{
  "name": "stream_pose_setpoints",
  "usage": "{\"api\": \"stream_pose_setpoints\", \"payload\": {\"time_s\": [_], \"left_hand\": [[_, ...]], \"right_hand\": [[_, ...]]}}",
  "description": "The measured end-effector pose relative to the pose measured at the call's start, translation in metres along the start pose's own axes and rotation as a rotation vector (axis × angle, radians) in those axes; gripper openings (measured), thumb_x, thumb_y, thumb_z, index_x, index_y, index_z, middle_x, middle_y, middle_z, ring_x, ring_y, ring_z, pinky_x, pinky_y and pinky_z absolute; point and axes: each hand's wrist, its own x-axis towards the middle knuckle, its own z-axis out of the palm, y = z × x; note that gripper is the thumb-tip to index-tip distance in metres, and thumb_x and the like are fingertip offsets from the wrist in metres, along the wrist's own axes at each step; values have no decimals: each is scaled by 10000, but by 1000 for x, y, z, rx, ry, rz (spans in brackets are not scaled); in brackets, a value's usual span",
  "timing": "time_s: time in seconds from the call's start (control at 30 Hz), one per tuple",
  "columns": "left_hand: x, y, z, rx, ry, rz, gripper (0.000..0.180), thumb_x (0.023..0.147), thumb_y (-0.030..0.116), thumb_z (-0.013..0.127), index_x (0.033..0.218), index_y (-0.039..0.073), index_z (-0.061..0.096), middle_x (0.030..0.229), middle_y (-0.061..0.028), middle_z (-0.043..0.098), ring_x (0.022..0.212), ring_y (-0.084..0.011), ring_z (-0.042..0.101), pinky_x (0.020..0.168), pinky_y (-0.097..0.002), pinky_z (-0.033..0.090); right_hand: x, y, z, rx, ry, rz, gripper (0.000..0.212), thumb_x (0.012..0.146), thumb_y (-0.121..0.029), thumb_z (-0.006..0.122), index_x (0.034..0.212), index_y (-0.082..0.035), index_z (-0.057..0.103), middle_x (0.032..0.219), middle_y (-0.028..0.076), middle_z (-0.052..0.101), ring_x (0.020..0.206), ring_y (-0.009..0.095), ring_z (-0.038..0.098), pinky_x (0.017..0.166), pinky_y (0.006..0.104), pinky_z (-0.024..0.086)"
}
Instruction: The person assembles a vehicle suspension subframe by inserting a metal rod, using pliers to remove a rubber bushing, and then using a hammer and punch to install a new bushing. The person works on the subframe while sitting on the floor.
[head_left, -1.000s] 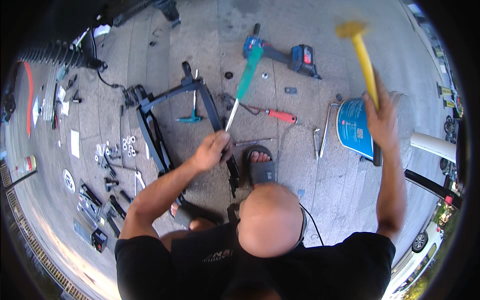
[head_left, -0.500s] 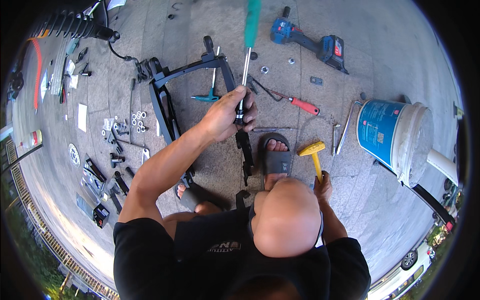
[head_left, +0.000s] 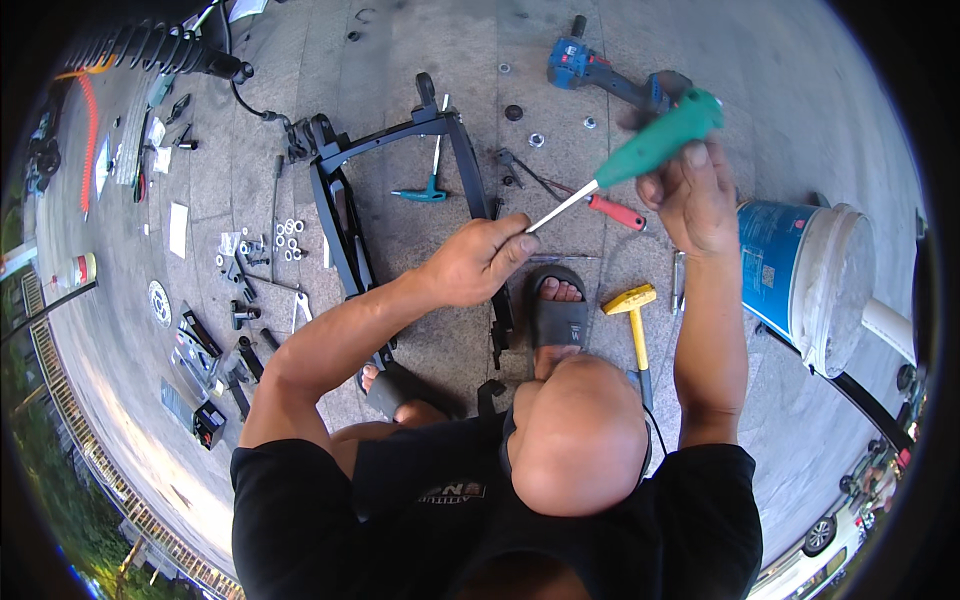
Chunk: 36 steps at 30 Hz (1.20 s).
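Note:
A screwdriver (head_left: 655, 146) with a green handle, slightly blurred, slants up to the right above the ground. My left hand (head_left: 478, 258) is closed around its shaft near the lower end, hiding the tip. My right hand (head_left: 697, 200) is at the handle, fingers loosely around it and some hidden behind. Under and beside my left hand stands a black metal frame (head_left: 395, 132), its right leg partly covered by the hand. A yellow hammer (head_left: 632, 305) lies on the paving near my right forearm, touched by neither hand.
Beyond my right hand lies a blue cordless power tool (head_left: 590, 72). A red-handled tool (head_left: 618, 212) and teal T-handle wrench (head_left: 425, 192) lie nearby. A blue-and-white bucket (head_left: 775, 260) stands right; washers (head_left: 290, 238) and small parts are scattered left. My sandalled feet (head_left: 560, 315) flank the frame's leg.
My right hand has let go of the hammer and come up to the screwdriver's handle. The screwdriver has swung from nearly upright to slanting right, with my left hand still on its shaft.

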Motion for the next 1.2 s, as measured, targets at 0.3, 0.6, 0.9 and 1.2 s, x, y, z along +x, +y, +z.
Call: {"api": "stream_pose_setpoints", "payload": {"time_s": [0.3, 0.6, 0.9, 1.2], "left_hand": [[-3, 8, -5, 171, 172, 75, 418, 802, 153, 764, 1072, 20, 474, 726, -108, 618, 694, -211, 661, 609, -312, 497], [5, 7, -14, 274, 232, 150, 475, 724, 98, 791, 1107, 35, 516, 881, -159, 645, 744, -279, 674, 644, -360, 536], [9, -2, -7, 392, 377, 202, 378, 726, 78, 799, 1020, 64, 562, 591, -68, 547, 520, -160, 567, 496, -288, 446], [10, 8, -13, 286, 352, 234, 483, 647, 136, 842, 1048, 35, 591, 712, -97, 598, 592, -229, 616, 529, -323, 477]], "right_hand": [[-31, -31, 18, -73, 92, -145, 451, 915, -305, 626, 1233, -39, 448, 1011, 210, 651, 613, 159, 605, 466, 220, 428], [-65, -39, 49, -379, -16, -405, 447, 892, -322, 669, 1145, -90, 382, 979, 202, 658, 846, 252, 670, 638, 295, 532], [-66, -47, 64, -520, -243, -459, 445, 891, -288, 679, 1097, -130, 317, 946, 176, 656, 888, 287, 671, 741, 388, 567], [-63, -59, 66, -401, -171, -460, 324, 824, -163, 742, 1023, -51, 512, 981, 208, 669, 918, 325, 679, 765, 397, 565]]}}
